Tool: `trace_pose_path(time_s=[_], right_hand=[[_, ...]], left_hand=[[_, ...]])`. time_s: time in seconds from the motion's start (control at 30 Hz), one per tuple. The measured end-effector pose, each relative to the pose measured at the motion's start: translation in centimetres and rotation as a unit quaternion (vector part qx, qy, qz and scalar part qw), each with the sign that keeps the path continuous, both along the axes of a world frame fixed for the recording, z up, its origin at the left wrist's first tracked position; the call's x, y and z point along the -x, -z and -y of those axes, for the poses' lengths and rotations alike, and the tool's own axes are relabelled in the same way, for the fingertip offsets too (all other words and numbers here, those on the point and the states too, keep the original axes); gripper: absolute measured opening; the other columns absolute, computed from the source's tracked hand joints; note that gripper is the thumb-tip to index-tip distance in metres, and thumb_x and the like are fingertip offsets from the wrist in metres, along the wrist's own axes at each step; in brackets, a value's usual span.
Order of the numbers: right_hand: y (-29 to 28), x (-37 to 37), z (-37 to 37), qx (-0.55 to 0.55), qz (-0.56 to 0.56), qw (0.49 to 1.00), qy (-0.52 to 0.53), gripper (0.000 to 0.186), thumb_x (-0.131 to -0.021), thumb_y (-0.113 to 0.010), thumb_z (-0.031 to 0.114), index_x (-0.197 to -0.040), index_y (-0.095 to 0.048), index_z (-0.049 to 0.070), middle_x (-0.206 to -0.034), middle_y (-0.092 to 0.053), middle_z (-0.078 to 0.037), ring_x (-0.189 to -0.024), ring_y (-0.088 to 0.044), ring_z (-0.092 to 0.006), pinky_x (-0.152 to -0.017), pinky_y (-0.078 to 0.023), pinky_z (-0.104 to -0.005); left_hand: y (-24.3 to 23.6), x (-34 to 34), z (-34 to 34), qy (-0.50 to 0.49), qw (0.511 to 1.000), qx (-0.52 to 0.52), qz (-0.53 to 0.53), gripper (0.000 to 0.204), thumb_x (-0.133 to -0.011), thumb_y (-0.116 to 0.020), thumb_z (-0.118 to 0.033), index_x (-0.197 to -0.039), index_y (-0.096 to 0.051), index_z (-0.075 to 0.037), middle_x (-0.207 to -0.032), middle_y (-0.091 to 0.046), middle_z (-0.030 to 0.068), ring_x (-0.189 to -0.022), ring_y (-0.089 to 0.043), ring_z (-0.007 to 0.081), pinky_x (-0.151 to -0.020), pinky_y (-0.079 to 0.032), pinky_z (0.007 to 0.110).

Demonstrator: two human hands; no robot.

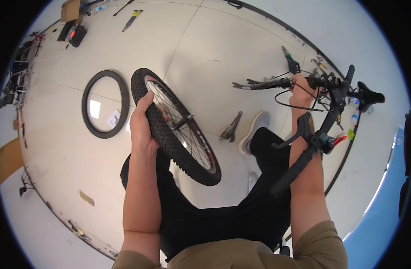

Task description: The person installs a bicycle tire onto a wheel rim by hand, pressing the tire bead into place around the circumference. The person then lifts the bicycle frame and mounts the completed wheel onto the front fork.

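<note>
My left hand (141,127) grips a bicycle wheel (167,136) by its knobby black tyre, thumb on the outside and fingers reaching in toward the spokes. The wheel leans in front of my left leg, with its hub axle showing. My right hand (302,91) is closed around the bicycle's front end, by the crown of the black fork (270,84). The fork's two legs point left toward the wheel, with a gap between them. Across my right forearm lies the handlebar (299,168) with its brake lever. A black saddle (370,97) shows beyond the frame.
A loose tyre (86,104) lies flat at the left. Between wheel and fork is a metal hand tool (232,127), close to my shoe (255,130). A green-handled tool (289,59), a yellow-handled tool (132,20) and a cardboard box (71,10) are farther off.
</note>
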State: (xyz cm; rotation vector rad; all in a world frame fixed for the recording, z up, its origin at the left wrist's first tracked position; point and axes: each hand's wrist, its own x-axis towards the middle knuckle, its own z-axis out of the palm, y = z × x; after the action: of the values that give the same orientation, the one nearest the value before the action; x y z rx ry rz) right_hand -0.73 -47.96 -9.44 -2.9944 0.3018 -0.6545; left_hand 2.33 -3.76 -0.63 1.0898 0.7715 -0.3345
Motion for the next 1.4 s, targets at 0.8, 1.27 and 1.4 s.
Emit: trace_pose_path(time_s=[0.8,1.27,1.4], right_hand=[[2.7,-1.9,-1.2,-0.516,0.146,0.820,0.203,0.075,-0.072,-0.069,-0.001,-0.143,-0.046,0.001,-0.081,-0.050,0.000,-0.069,-0.051,-0.0141,-0.069,-0.045,-0.0302],[2.0,-4.0,-4.4,-0.421,0.334,0.821,0.194,0.091,-0.070,-0.088,0.010,-0.142,-0.034,0.000,-0.118,-0.056,-0.013,-0.096,-0.062,-0.0230,-0.089,-0.052,-0.0378],[2.9,-4.1,-4.1,-0.538,0.225,0.720,0.376,0.043,-0.076,-0.077,0.012,-0.113,-0.059,-0.001,-0.100,-0.064,-0.012,-0.087,-0.062,-0.0264,-0.085,-0.052,-0.0421]], left_hand=[[-0.1,-4.7,1.8,-0.007,0.996,-0.017,0.083,0.035,-0.093,-0.073,-0.035,-0.110,-0.056,-0.009,-0.086,-0.063,0.0102,-0.078,-0.064,0.0234,-0.072,-0.055,0.038],[-0.2,-5.0,1.9,-0.036,0.992,-0.082,0.087,0.028,-0.091,-0.073,-0.020,-0.108,-0.056,-0.005,-0.085,-0.054,0.0038,-0.076,-0.059,0.0165,-0.060,-0.051,0.033],[0.0,-5.4,1.8,-0.027,0.993,-0.074,0.091,0.031,-0.091,-0.072,-0.019,-0.113,-0.056,-0.004,-0.089,-0.058,0.0046,-0.081,-0.062,0.0174,-0.065,-0.054,0.033]])
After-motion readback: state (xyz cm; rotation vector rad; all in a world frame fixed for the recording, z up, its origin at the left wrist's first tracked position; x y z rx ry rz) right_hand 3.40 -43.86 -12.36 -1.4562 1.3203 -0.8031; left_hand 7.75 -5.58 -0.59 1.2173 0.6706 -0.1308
